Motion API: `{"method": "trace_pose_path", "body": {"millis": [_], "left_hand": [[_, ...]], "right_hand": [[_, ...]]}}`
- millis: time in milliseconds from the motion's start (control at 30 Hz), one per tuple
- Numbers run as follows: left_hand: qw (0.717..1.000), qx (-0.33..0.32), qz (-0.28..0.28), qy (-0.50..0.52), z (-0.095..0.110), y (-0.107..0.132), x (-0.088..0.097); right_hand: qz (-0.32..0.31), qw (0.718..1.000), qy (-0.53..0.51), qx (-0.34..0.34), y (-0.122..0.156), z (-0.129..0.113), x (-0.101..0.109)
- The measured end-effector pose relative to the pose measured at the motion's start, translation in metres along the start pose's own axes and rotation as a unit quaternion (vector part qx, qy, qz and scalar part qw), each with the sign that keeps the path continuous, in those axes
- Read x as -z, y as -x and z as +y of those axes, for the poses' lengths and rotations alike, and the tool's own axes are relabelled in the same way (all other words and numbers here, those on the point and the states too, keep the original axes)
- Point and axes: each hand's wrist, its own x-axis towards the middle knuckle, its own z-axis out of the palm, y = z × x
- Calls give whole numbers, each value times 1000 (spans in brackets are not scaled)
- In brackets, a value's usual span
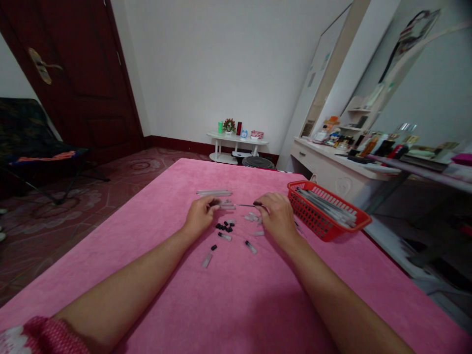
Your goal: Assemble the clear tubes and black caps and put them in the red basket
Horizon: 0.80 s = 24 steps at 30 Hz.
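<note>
My left hand (200, 215) is closed, thumb and fingers pinching a short translucent tube (225, 207). Opposite it, my right hand (276, 216) pinches a thin dark stick (246, 205), perhaps a pen refill, whose light tip points left toward the tube. Between and below the hands lie a cluster of black caps (224, 226) and several loose clear pieces (251, 217). Nearer to me are two clear pieces with black ends, one on the left (224, 237) and one on the right (251, 247). A clear piece (207, 260) lies beside a single black cap (214, 248).
Long clear tubes (214, 192) lie beyond my left hand on the pink cloth (177, 305). A red basket (324, 228) filled with long grey rods stands right of my right hand. Farther off are a white side table (238, 139), a cluttered dresser (332, 160) and a folding chair (33, 132).
</note>
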Motion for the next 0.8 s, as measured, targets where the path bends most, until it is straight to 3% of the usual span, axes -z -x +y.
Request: {"method": "trace_pose_path", "body": {"millis": [167, 333, 433, 800], "left_hand": [[998, -44, -24, -40, 6, 3, 3], [991, -83, -32, -102, 14, 6, 7], [988, -92, -40, -119, 15, 7, 7], [987, -88, -47, -125, 14, 7, 9]], "right_hand": [[-26, 999, 17, -15, -1, 5, -1], [-174, 982, 69, -36, 4, 10, -12], [-226, 969, 88, -49, 9, 10, -18], [-175, 978, 80, -75, 2, 8, -4]]}}
